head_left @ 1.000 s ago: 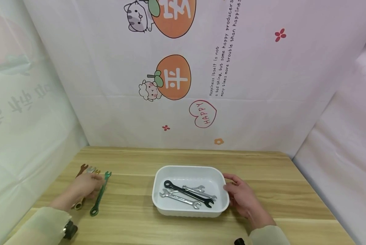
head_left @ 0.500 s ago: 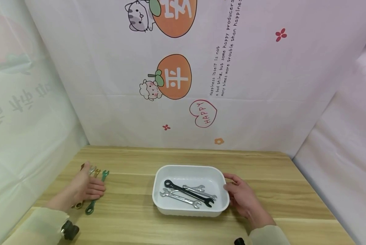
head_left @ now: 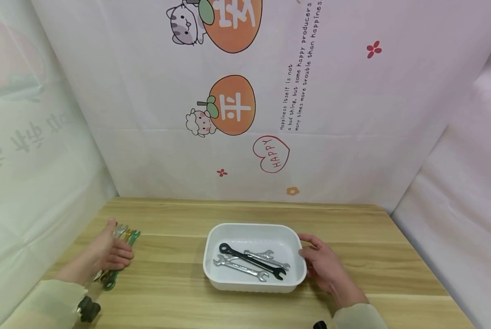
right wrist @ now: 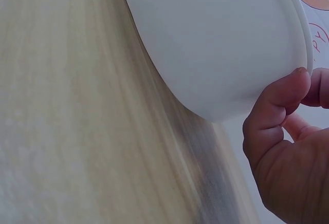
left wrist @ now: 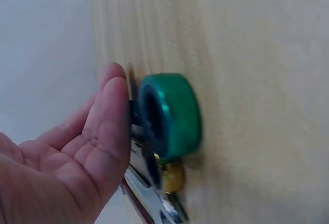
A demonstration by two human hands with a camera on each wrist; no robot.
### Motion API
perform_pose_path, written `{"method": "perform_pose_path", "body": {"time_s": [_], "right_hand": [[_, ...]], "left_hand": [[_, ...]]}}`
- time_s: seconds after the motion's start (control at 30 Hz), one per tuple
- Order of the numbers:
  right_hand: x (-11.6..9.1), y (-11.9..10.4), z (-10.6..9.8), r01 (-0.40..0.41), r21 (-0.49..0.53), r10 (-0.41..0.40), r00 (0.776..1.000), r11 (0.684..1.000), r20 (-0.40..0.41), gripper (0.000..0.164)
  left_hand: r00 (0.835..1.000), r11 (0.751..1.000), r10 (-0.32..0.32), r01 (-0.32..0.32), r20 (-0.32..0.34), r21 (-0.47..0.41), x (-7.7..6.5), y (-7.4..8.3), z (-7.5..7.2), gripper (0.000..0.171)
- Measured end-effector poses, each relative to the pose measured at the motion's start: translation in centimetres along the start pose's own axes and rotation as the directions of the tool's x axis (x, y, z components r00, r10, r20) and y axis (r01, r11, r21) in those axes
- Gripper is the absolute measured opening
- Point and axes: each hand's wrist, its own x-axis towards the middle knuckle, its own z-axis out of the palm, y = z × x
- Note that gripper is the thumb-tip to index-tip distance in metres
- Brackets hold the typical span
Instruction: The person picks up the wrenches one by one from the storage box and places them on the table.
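Observation:
In the head view my left hand [head_left: 108, 252], fingers straight, lies over a bunch of combination wrenches at the table's left. Its fingers press beside the green wrench [head_left: 134, 236], which lies close against a gold one [head_left: 128, 234] and a silver one [head_left: 121, 230]. The left wrist view shows the green ring end [left wrist: 181, 116] just past the fingertips, overlapping the gold ring end [left wrist: 174, 176]. My right hand [head_left: 326, 269] grips the right rim of a white plastic bin [head_left: 253, 287]. Inside the bin lie a black wrench [head_left: 251, 260] and several silver wrenches [head_left: 241, 268].
The wooden table [head_left: 171, 274] carries everything. A white printed cloth [head_left: 335, 137] hangs behind it, and more white cloth closes off the left side [head_left: 31, 183] and right side [head_left: 471, 196].
My left hand straightens its fingers and sweeps left, sliding the green wrench against the gold and silver ones. The right hand keeps its hold on the bin, which stays put.

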Motion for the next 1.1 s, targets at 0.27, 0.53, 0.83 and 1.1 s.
{"method": "perform_pose_path", "body": {"time_s": [0.27, 0.53, 0.83, 1.1], "right_hand": [[0.0, 0.0, 0.0, 0.003, 0.020, -0.004, 1.000, 1.000, 0.015, 0.048], [-0.1, 0.0, 0.1, 0.001, 0.025, -0.001, 1.000, 1.000, 0.005, 0.047], [-0.1, -0.1, 0.1, 0.001, 0.035, -0.001, 1.000, 0.999, 0.005, 0.047], [-0.1, 0.1, 0.1, 0.005, 0.043, -0.005, 1.000, 0.999, 0.004, 0.047]], "left_hand": [[0.848, 0.942, 0.337, -0.304, 0.410, -0.145, 0.5, 2.6, 1.5, 0.113], [0.456, 0.817, 0.556, -0.452, 0.695, -0.357, 0.7, 6.4, 7.8, 0.108], [0.448, 0.873, 0.391, -0.456, 0.804, -0.170, 0.2, 9.7, 15.9, 0.107], [0.554, 0.905, 0.258, -0.426, 0.792, 0.004, 1.8, 9.8, 20.6, 0.107]]}}
